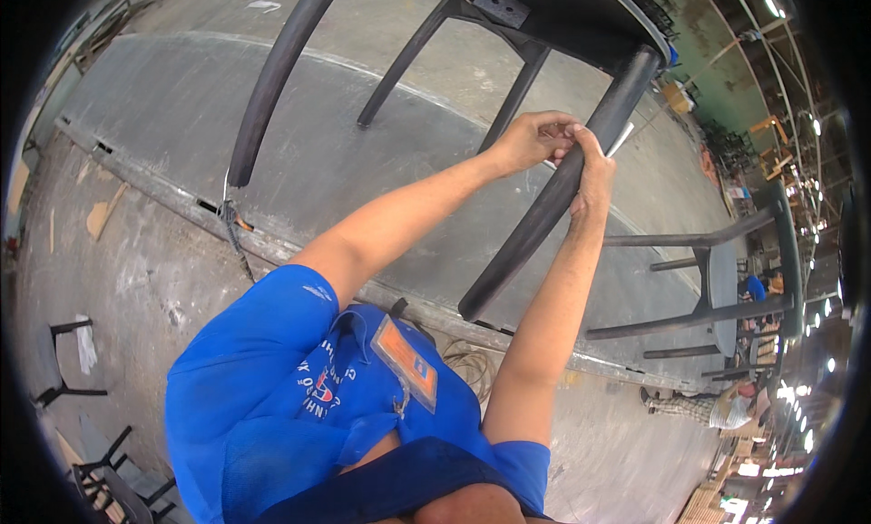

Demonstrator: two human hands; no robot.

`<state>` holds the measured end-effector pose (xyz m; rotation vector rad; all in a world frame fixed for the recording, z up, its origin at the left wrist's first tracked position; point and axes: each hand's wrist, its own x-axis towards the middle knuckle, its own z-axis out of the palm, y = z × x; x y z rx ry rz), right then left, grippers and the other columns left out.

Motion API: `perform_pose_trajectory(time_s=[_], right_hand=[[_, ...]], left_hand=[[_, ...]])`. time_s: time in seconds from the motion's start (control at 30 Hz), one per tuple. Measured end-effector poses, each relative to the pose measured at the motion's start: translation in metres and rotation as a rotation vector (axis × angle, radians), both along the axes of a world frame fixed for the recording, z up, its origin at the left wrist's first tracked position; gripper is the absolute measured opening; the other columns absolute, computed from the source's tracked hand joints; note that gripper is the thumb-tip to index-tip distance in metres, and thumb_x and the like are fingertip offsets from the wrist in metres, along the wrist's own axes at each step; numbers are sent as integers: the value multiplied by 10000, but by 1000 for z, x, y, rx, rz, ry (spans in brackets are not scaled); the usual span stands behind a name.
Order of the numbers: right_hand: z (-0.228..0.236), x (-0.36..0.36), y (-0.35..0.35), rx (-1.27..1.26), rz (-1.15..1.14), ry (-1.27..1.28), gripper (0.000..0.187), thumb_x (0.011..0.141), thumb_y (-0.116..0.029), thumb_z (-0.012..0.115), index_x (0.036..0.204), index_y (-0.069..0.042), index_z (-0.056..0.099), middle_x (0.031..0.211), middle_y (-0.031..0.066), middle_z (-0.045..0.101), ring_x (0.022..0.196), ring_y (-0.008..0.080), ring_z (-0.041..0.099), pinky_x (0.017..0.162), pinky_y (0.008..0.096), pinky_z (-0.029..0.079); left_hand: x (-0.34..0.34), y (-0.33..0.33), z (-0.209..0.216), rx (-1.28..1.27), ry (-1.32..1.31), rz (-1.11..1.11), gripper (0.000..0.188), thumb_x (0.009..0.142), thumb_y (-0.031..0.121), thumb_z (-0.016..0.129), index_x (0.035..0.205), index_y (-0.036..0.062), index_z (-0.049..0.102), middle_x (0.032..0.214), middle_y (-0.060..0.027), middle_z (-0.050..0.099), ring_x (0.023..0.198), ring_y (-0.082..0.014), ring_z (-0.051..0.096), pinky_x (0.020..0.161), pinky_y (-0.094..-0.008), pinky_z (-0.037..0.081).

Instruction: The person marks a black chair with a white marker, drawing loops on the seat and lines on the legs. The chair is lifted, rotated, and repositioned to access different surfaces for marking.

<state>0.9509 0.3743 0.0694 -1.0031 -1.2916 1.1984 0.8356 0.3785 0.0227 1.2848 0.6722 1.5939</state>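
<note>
Dark chair [585,25], underside [553,18] and four legs [279,75] showing; slim white strip [621,139], crossing behind one leg [522,238]

The leg [531,225] right of centre looks like smooth wood, the shirt [272,379] matt cloth, the badge [406,363] glossy plastic.

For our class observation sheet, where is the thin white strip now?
In the head view, right of centre, the thin white strip shows beside the right hand and the dark, rounded furniture leg.
</note>
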Motion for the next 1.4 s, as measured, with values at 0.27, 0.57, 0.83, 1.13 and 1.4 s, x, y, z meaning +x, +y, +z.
perform_pose_trajectory(time_s=[0.27, 0.57, 0.83, 1.13, 1.4], right_hand=[[9, -2, 21, 23, 56, 24, 245, 782, -202, 673, 851, 31, 637, 687, 87, 611, 567, 135, 593, 493, 234, 475], [11, 0, 107, 76, 125, -51, 266, 779, -261, 700, 889, -28, 633, 734, 59, 625, 625, 112, 598, 578, 207, 478], [20, -6, 145, 103, 110, -69, 280, 784, -263, 702, 915, -30, 623, 742, 52, 618, 625, 101, 589, 582, 199, 477], [19, -20, 116, 92, -51, -87, 356, 741, -275, 721, 892, 32, 621, 705, 95, 628, 582, 126, 612, 542, 223, 504], [15, -27, 81, 109, -53, -77, 380, 721, -315, 734, 849, 26, 627, 688, 82, 625, 562, 125, 612, 524, 231, 493]], left_hand=[[6, 22, -14, 131, 175, 644, 171, 874, 63, 601, 1016, -22, 644, 786, -64, 658, 654, -75, 601, 583, -212, 504], [-132, -27, -285, -502, 535, 620, 164, 901, 39, 551, 1053, -15, 580, 899, -53, 644, 786, -94, 626, 661, -220, 510], [-229, -75, -352, -684, 785, 630, 145, 916, 73, 530, 1030, -4, 576, 862, -58, 644, 740, -109, 623, 661, -249, 510], [-203, -80, -231, -336, 867, 553, 153, 930, 63, 487, 1058, 17, 556, 794, -91, 614, 708, -219, 623, 653, -314, 504], [-253, -84, -168, -12, 956, 938, 172, 835, 25, 612, 1008, 22, 611, 872, -120, 639, 733, -248, 637, 665, -312, 502]])
